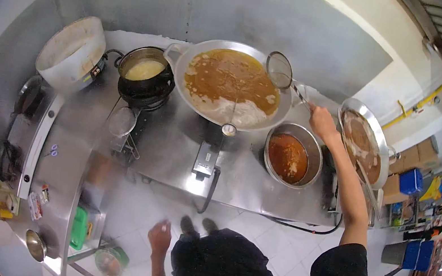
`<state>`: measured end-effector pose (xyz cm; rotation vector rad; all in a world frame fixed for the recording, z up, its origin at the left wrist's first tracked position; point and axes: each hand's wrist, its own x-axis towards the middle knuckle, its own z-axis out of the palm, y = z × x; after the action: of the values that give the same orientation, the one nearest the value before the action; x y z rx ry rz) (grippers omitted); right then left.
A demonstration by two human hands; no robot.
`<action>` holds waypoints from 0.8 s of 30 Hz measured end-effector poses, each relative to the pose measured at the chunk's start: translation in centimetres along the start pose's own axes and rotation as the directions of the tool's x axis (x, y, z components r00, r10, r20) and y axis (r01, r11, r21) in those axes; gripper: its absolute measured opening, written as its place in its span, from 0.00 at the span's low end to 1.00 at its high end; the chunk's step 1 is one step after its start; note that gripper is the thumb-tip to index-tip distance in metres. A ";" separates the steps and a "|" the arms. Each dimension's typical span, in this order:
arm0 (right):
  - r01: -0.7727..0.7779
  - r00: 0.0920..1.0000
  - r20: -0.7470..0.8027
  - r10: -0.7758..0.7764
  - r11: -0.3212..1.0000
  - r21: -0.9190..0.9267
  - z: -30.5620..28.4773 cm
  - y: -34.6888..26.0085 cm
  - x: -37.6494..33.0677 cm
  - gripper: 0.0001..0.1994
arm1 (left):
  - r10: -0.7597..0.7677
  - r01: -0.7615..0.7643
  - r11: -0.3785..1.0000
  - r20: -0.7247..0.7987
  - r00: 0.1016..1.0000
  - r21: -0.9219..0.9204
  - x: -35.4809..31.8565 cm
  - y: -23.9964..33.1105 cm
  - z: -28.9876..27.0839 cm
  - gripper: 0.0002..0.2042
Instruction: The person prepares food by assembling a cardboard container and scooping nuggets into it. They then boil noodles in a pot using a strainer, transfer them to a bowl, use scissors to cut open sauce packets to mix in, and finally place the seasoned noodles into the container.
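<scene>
My right hand (323,122) is closed round the handle of a wire-mesh skimmer (280,70). The skimmer's round mesh head is raised at the right rim of a large two-handled metal wok (285,110). Brown-gold oil (230,74) with pale froth along its near side fills much of this wok. Low beside my body, over the floor, my left hand (160,237) hangs with its fingers curled in, and nothing plainly shows in it. A metal pot (315,162) of reddish-brown liquid (288,156) stands below my right forearm. A probe with a round dial (228,130) sits at the wok's near rim.
Left of the wok stands a blackened pot (142,89) of yellowish liquid, with a small strainer (122,122) near it. A second wok (383,162) of brown liquid is at right, long utensils by it. A white tub (73,53), scissors (53,151) and a bowl (35,246) occupy the left counter.
</scene>
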<state>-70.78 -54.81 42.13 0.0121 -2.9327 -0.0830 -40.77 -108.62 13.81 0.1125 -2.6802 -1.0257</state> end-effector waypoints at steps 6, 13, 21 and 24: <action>-0.080 0.995 0.055 0.080 0.997 0.003 -1.3 0.4 -1.2 0.13 | 0.218 -0.236 0.944 -0.102 0.971 -0.230 14.2 17.7 -1.3 0.06; 0.213 0.790 0.597 -0.140 0.975 -0.054 -3.3 -5.5 2.8 0.12 | 0.265 -0.312 0.926 -0.222 0.938 -0.214 12.9 22.3 -1.1 0.05; -0.274 0.391 0.905 -0.170 0.917 0.290 -3.1 -8.7 8.6 0.15 | -0.112 0.130 0.990 -0.246 0.963 0.060 -3.8 11.9 -3.5 0.04; -0.431 0.314 0.925 -0.216 0.835 0.341 -2.8 -10.3 9.7 0.15 | -0.178 0.228 0.968 -0.358 0.917 0.102 -8.5 10.6 -4.5 0.05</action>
<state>-79.69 -65.40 46.27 -0.2635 -3.9833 1.2552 -31.07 -102.23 22.17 0.5587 -2.4457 -0.7804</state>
